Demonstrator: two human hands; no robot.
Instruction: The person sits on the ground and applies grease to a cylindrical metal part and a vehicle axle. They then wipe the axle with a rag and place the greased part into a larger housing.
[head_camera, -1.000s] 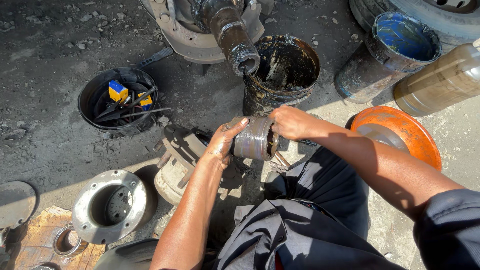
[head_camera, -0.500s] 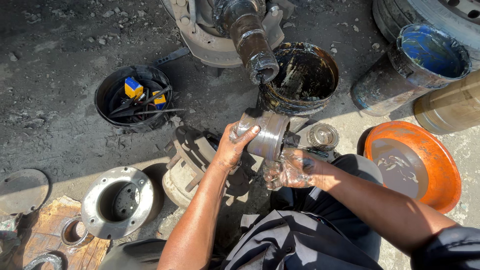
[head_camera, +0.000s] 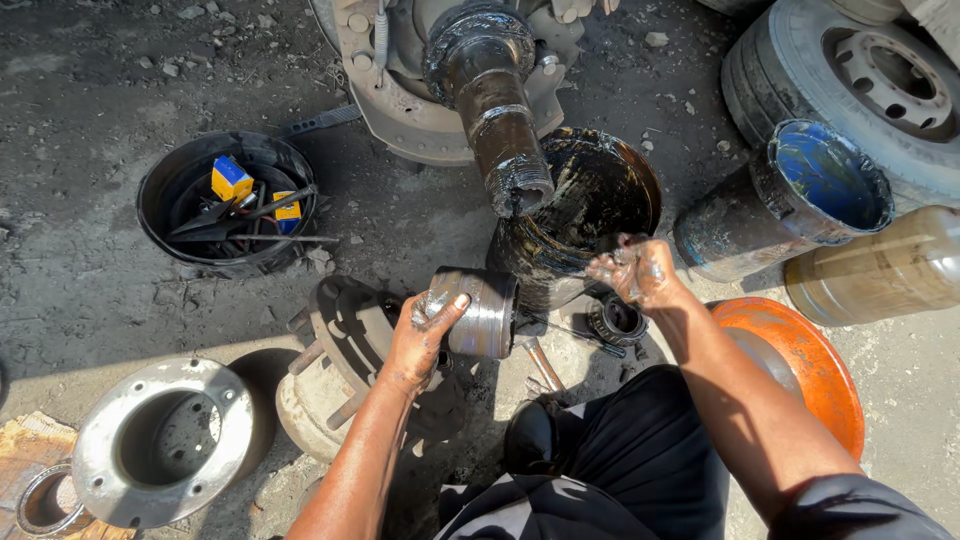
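- Steel, greasy and ribbed: a bearing (head_camera: 482, 312) sits near the middle of the view, clasped by the left hand (head_camera: 425, 335), fingers wrapped over its outer face so the open end is turned to three o'clock, toward the other hand.
- The right hand (head_camera: 632, 270), at about two o'clock from the bearing, grips nothing; its fingers are loosely curled and coated with dark grease, poised above the rim of the black grease bucket (head_camera: 600, 185), probably because it draws grease there.
- At twelve o'clock the bare axle spindle (head_camera: 495, 110) juts out over the bucket.
- A smaller bearing (head_camera: 616, 322) lies at three o'clock on the ground.
- At nine o'clock lies the wheel hub (head_camera: 345, 345); further, at ten, a black tub of tools (head_camera: 228, 205).
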